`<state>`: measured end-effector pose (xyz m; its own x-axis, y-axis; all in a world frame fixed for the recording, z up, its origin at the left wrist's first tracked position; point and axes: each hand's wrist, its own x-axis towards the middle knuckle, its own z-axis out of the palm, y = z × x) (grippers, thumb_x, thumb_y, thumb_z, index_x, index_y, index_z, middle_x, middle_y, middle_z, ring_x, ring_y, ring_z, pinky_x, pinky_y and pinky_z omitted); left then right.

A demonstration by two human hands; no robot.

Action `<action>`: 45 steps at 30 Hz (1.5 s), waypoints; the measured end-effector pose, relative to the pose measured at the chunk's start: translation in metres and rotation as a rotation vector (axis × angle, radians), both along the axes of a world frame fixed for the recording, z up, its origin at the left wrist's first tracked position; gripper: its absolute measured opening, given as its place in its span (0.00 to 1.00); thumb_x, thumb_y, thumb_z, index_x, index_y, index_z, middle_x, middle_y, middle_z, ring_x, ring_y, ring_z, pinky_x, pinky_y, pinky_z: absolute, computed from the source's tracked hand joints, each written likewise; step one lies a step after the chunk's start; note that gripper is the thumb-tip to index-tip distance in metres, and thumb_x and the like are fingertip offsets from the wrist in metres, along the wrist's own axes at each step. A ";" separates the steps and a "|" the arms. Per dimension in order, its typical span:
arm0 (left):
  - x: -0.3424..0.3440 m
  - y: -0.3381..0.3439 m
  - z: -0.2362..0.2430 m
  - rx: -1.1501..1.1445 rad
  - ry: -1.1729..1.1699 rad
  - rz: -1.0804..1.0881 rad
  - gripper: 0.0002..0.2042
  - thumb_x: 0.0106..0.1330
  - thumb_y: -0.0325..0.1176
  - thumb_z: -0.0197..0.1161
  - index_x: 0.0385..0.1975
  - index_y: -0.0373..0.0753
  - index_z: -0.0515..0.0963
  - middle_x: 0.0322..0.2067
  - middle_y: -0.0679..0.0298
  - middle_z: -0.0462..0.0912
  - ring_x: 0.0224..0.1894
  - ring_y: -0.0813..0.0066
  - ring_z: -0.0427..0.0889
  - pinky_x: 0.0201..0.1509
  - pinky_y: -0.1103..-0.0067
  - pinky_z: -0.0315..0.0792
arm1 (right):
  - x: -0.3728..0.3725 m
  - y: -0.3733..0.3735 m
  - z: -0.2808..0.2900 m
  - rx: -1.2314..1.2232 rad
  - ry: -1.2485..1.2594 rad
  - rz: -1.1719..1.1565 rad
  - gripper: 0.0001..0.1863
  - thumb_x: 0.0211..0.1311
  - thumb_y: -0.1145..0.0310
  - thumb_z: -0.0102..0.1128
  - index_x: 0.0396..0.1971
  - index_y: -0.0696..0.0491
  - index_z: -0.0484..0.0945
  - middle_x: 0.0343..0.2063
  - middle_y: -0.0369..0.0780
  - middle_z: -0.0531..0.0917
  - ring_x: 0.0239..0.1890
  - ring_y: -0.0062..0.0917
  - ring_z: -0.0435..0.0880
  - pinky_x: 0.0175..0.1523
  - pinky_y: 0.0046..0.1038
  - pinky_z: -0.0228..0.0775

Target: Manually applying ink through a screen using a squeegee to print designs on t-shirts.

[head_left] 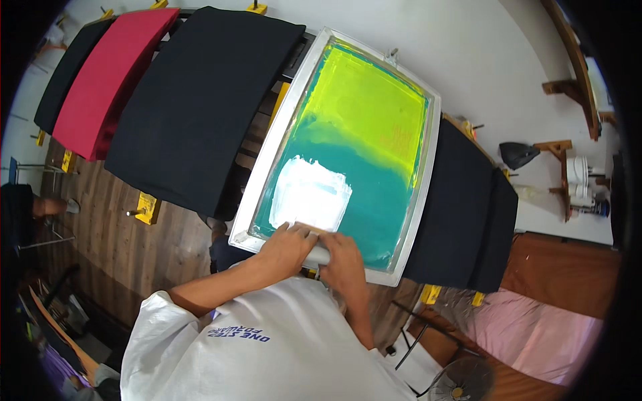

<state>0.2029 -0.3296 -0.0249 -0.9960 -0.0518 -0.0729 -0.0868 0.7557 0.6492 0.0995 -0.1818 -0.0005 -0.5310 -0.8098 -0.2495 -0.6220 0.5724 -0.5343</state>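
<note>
A screen-printing screen in a pale metal frame (429,160) lies in front of me, its mesh teal with a yellow-green area (368,100) at the far end. A patch of white ink (307,190) sits on the lower left. At the near edge of that patch, both my hands grip a squeegee (309,228), mostly hidden by my fingers: my left hand (285,248) with fingers curled over its top, my right hand (340,262) closed around it just to the right.
Black pallets (194,107) (455,200) flank the screen, with a red one (107,80) farther left on yellow brackets (147,207). A person's leg (47,206) shows at far left. Wooden shelves (562,150) with white buckets hang right; a fan (458,391) stands lower right.
</note>
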 end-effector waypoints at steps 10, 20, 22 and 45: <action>-0.074 -0.055 -0.005 0.024 0.066 0.146 0.10 0.46 0.21 0.64 0.31 0.34 0.81 0.26 0.50 0.83 0.32 0.50 0.84 0.38 0.61 0.78 | -0.076 -0.063 0.004 -0.048 0.122 0.060 0.19 0.42 0.80 0.60 0.39 0.53 0.82 0.35 0.48 0.83 0.42 0.47 0.81 0.47 0.44 0.74; -0.003 -0.011 -0.013 -0.075 0.116 0.083 0.25 0.46 0.21 0.63 0.50 0.30 0.74 0.46 0.50 0.77 0.51 0.51 0.78 0.54 0.64 0.73 | -0.008 -0.020 -0.012 -0.045 0.109 0.016 0.32 0.32 0.84 0.65 0.47 0.54 0.75 0.44 0.46 0.78 0.49 0.46 0.75 0.56 0.40 0.70; 0.014 -0.001 -0.010 -0.052 0.054 0.031 0.25 0.47 0.21 0.64 0.50 0.30 0.74 0.47 0.49 0.77 0.52 0.51 0.78 0.55 0.64 0.72 | 0.008 -0.009 -0.002 0.022 0.015 0.032 0.35 0.33 0.85 0.65 0.51 0.55 0.74 0.50 0.47 0.76 0.52 0.46 0.74 0.56 0.41 0.71; 0.013 -0.007 -0.007 0.003 -0.008 0.023 0.26 0.46 0.20 0.63 0.50 0.30 0.75 0.50 0.48 0.79 0.54 0.51 0.78 0.56 0.65 0.73 | 0.007 -0.010 -0.005 -0.055 0.036 0.020 0.31 0.34 0.84 0.63 0.48 0.56 0.75 0.46 0.46 0.78 0.50 0.45 0.75 0.55 0.41 0.71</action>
